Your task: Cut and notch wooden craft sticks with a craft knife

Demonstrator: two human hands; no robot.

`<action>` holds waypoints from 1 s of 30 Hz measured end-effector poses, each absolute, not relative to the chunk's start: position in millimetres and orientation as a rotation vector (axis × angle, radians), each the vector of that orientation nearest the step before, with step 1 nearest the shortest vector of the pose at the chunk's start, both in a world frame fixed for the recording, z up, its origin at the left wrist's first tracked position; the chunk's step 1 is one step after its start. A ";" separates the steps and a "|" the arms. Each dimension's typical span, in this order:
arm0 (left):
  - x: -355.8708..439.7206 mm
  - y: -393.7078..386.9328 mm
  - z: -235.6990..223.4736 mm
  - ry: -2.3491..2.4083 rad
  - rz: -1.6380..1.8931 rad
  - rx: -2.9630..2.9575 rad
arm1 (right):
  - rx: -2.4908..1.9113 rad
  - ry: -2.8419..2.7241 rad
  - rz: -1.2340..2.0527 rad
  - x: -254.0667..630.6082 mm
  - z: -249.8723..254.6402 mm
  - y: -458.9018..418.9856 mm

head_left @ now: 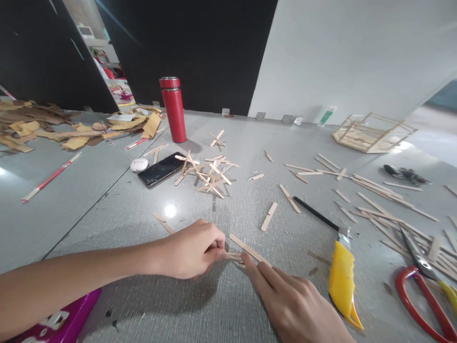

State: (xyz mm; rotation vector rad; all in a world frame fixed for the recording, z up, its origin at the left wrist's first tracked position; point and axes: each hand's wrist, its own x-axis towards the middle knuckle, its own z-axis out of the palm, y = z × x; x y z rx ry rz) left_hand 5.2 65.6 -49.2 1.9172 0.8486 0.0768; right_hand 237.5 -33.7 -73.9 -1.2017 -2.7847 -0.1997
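Note:
My left hand [196, 250] is closed in a pinch on one end of a short wooden craft stick [233, 256], low over the grey table. From the right, my right hand [293, 295] has its index fingertip on the stick's other end; its thumb is hidden. A longer craft stick [250, 249] lies slantwise, its near end at the right fingers. Beyond the hands, a notched craft stick [269, 216] rests on the table, and a loose tangle of crossed sticks [212, 176] stands farther back. Another stick [164, 223] lies behind my left wrist.
A yellow utility knife [342, 281] and red-handled scissors [410, 286] lie on the right among scattered sticks [378, 188]. Farther back are a phone [162, 169], a white earbud case [139, 165], a red flask [173, 112] and a stick frame [371, 136]. Cardboard scraps [78, 138] cover the back left.

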 end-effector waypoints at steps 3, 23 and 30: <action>5.6 65.7 -49.0 0.856 0.083 1.921 | -1.204 -2.773 -0.170 237.8 -75.4 -32.9; 8.9 65.0 -42.2 0.845 0.131 2.042 | -1.178 -2.736 -0.511 220.8 -71.0 -31.7; 8.0 64.5 -43.2 0.859 0.142 2.056 | -1.294 -2.681 -0.439 222.1 -74.1 -31.4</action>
